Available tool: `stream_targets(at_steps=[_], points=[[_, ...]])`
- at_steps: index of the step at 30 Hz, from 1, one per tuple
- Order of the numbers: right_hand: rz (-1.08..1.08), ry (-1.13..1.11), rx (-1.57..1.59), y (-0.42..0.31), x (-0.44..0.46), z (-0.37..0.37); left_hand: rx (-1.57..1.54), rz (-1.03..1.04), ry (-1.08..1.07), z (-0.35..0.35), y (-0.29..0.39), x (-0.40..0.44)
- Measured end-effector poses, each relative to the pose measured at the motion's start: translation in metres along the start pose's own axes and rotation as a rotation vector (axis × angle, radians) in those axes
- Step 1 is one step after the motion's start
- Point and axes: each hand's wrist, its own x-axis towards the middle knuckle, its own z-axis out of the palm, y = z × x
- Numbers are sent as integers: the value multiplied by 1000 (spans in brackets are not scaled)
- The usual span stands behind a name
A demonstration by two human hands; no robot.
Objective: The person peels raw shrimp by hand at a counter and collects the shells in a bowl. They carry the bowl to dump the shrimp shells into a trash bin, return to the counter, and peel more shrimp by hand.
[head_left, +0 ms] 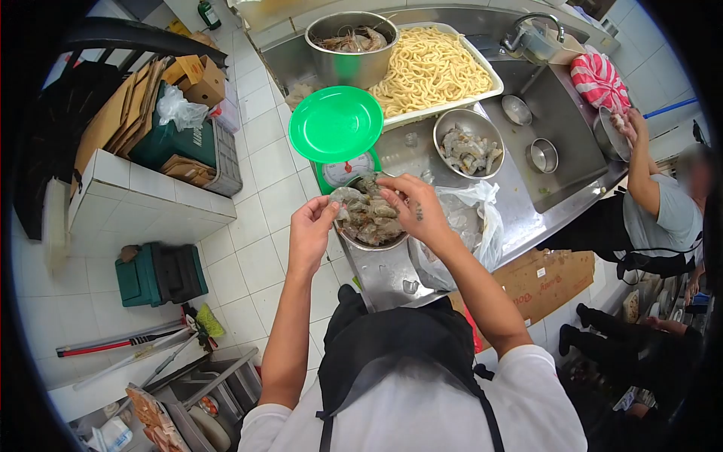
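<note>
Both hands are over a metal bowl (374, 246) heaped with grey raw shrimp (375, 220) near the counter's front left edge. My left hand (310, 233) is closed, thumb and fingers pinching a pale grey shrimp (346, 196) at the bowl's left rim. Above the bowl's right side, my right hand (416, 209) curls with its fingertips closed at a darker shrimp (367, 184); the fingers partly hide it. A scale with a green plate (336, 124) and a dial (348, 170) stands just behind the bowl.
A second bowl of shrimp (468, 151), a plastic bag (468, 226) and a tray of thick noodles (429, 68) lie around. A pot of shrimp (352, 45) stands behind the scale. Right are a sink (565, 128) and a co-worker (659, 203) holding a metal bowl (608, 135).
</note>
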Motion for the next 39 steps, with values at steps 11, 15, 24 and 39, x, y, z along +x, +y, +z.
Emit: stream_targets(at_steps=[11, 15, 24, 39], points=[[-151, -163, 47, -10, 5, 3, 45, 54, -95, 5, 4, -3], [-414, -204, -124, 2, 8, -3, 125, 102, -85, 5, -8, 0], [-574, -348, -279, 8, 14, -16, 229, 26, -83, 11, -9, -5], [165, -425, 422, -3, 0, -20, 20, -51, -233, 5, -1, 1]])
